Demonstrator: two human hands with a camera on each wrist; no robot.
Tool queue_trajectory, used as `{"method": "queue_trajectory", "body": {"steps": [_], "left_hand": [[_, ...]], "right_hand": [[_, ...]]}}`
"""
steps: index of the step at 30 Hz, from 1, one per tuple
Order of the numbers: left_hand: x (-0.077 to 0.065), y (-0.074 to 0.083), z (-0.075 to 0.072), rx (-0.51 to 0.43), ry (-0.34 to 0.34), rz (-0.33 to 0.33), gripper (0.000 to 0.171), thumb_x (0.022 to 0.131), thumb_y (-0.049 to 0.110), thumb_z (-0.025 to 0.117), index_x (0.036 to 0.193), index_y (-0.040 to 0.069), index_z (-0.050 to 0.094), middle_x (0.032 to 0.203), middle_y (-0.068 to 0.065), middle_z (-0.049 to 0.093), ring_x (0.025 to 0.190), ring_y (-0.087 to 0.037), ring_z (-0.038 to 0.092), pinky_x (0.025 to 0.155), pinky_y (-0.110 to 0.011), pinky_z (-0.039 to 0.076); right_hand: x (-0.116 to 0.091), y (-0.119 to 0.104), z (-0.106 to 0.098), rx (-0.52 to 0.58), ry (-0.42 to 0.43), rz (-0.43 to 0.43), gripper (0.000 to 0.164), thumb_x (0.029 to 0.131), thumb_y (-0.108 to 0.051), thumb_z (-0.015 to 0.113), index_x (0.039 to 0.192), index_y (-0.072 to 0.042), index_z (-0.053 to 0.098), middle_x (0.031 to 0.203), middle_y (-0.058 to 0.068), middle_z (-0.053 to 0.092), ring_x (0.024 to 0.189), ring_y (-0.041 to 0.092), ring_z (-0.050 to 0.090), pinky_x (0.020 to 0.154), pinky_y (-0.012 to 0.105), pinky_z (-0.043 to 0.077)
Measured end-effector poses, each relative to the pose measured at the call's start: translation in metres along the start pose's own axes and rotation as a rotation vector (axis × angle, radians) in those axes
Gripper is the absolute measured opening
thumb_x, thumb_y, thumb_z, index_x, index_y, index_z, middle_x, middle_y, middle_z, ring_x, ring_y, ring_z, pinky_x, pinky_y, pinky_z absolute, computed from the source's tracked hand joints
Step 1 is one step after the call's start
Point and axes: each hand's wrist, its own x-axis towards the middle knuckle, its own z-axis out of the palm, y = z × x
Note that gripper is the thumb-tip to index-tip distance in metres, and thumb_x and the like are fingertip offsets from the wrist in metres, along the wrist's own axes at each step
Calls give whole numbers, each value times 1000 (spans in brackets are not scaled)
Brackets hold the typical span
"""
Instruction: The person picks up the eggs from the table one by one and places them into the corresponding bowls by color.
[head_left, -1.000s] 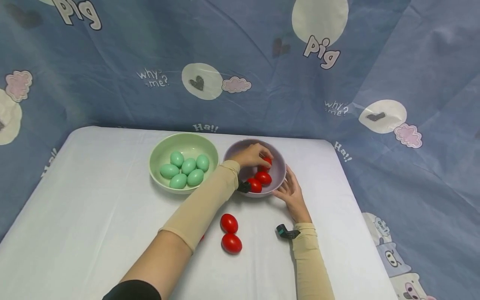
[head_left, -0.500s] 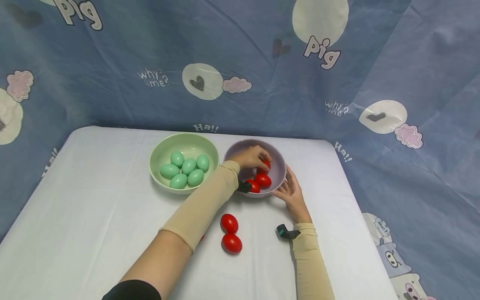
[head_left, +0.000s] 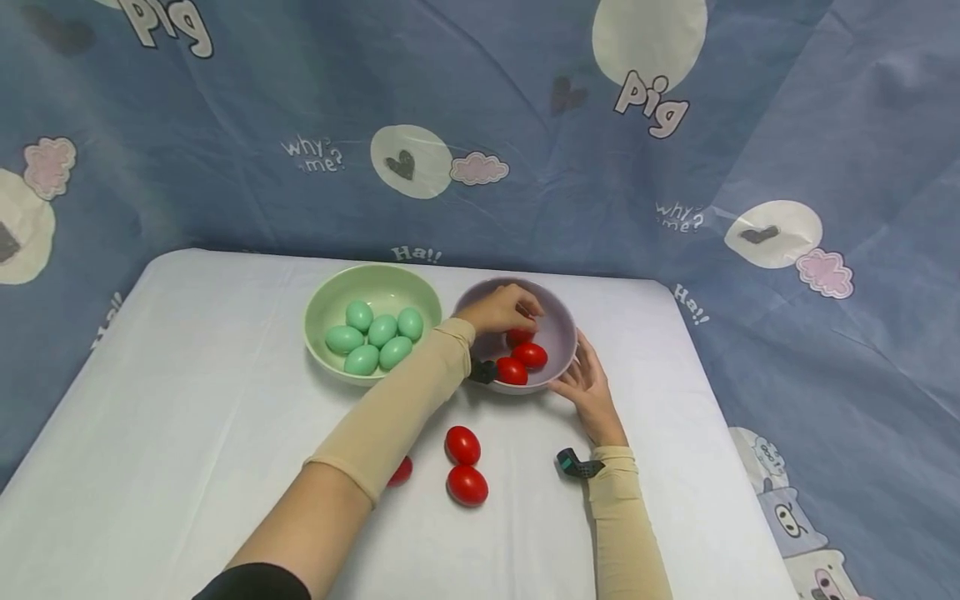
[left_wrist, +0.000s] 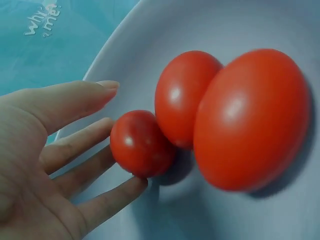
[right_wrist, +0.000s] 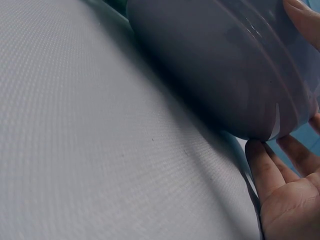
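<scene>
My left hand (head_left: 498,310) reaches down into the purple bowl (head_left: 558,329). In the left wrist view its fingers are spread, thumb apart, with fingertips right at a red egg (left_wrist: 140,145). Two more red eggs, one farther back (left_wrist: 182,97) and one nearer the camera (left_wrist: 252,120), lie beside it in the bowl. My right hand (head_left: 596,404) rests against the bowl's right outer side, its extended fingers touching the wall (right_wrist: 215,75) low down and the thumb up near the rim in the right wrist view.
Left of the purple bowl stands a green bowl (head_left: 318,304) with several pale green eggs (head_left: 382,330). On the white tabletop (head_left: 187,400) lie two red eggs, one behind (head_left: 462,446) and one in front (head_left: 467,486). A third red egg (head_left: 402,472) is partly hidden by the left forearm.
The left hand's fingers have come off the red egg they held, which now lies lower in the bowl. The left forearm has shifted slightly left, uncovering more of a table egg.
</scene>
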Motion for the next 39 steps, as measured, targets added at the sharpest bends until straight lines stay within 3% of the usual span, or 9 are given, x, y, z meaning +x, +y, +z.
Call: {"method": "queue_trajectory", "body": {"steps": [6,13,20,30,39], "left_hand": [[-8,5,-8,49,-4,12,32,91,11,76,121,1,74,119,-13,76,114,-24,71,102,-31,58],[-25,10,-18,102,-8,-17,32,93,14,74,124,5,73,122,-9,75,120,-25,67,109,-37,54],[-37,5,-25,152,-16,-22,32,94,19,76,124,8,74,124,-7,75,125,-27,65,113,-40,51],[-58,9,-28,64,14,12,36,93,18,77,127,5,72,130,-11,72,130,-29,62,118,-49,47],[-83,9,-29,0,107,46,41,91,18,79,129,5,71,132,-10,71,131,-28,61,117,-47,47]], "right_hand": [[-1,0,1,-29,7,7,99,88,6,75,166,-25,21,174,0,21,159,33,26,114,18,45],[-2,-1,2,-26,11,2,100,87,6,75,165,-27,22,173,-2,22,159,32,27,114,19,45],[-3,-1,2,-30,2,-2,101,86,3,77,165,-29,23,174,-4,21,160,30,25,114,20,45],[-3,-2,1,-42,11,6,100,87,2,77,165,-30,23,173,-4,22,159,30,27,113,19,46],[-3,-2,3,-45,12,7,102,87,4,76,165,-28,21,174,-2,20,159,32,26,113,19,45]]}}
